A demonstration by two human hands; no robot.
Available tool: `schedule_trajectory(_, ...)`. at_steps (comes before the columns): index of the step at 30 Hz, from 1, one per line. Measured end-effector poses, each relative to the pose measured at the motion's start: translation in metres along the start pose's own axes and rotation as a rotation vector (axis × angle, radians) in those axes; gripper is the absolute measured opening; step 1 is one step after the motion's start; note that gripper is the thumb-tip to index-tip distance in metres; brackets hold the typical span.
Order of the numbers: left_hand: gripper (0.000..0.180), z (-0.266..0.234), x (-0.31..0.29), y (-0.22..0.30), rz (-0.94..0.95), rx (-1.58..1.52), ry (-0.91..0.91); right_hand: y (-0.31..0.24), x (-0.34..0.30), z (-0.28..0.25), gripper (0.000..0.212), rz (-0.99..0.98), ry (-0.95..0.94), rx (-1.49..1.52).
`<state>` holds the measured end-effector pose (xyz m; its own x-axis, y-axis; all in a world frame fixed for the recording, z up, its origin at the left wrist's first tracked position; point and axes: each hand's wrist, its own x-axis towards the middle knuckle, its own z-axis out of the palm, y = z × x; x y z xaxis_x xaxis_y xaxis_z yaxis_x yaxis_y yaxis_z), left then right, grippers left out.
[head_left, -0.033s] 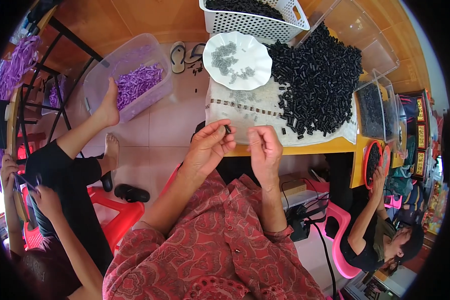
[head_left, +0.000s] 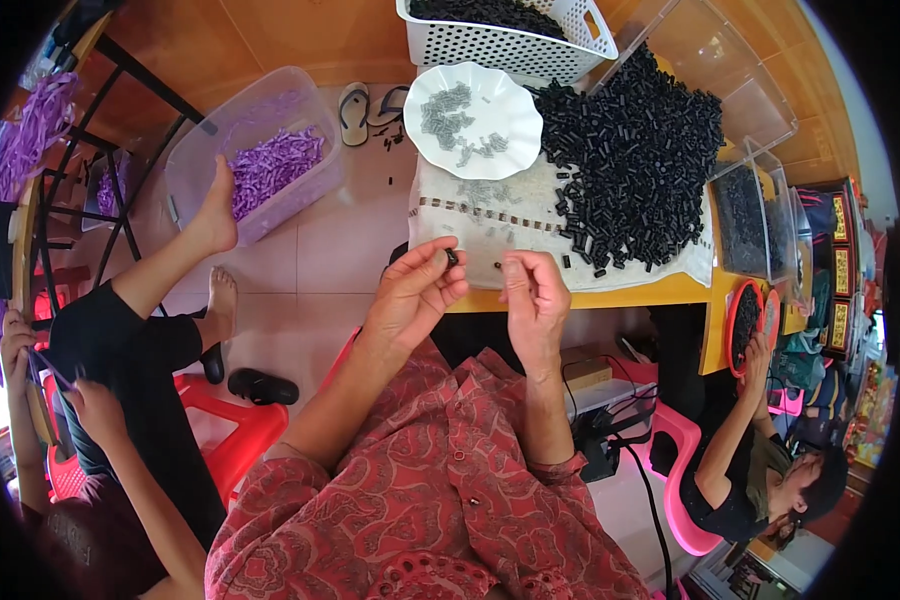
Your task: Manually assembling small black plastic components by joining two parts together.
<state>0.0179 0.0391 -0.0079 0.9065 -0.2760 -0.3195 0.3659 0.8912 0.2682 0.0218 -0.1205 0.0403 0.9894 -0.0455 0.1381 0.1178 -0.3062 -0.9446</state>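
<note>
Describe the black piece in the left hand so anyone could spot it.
From the big heap of black pieces on the table, come left and nearer to the left hand. Pinched there is the small black piece, held up while the heap's pieces lie loose.

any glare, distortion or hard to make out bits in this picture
In the head view, a black fisheye rim frames everything and glare whites out the far left edge; also in the head view, the small dark piece in the left fingers shows too little detail to identify, and the translucent grey pieces look pale against the white scalloped plate.
</note>
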Motion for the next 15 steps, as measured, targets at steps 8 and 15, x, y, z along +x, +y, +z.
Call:
schedule_trajectory(8,0.024,0.001,0.002,0.0,0.036,0.019,-0.001,0.028,-0.015,-0.013,0.01,-0.135,0.122,-0.327)
schedule_trajectory(15,0.026,0.003,0.001,-0.005,0.04,0.075,-0.015,0.03,-0.011,-0.007,0.016,-0.134,0.087,-0.536)
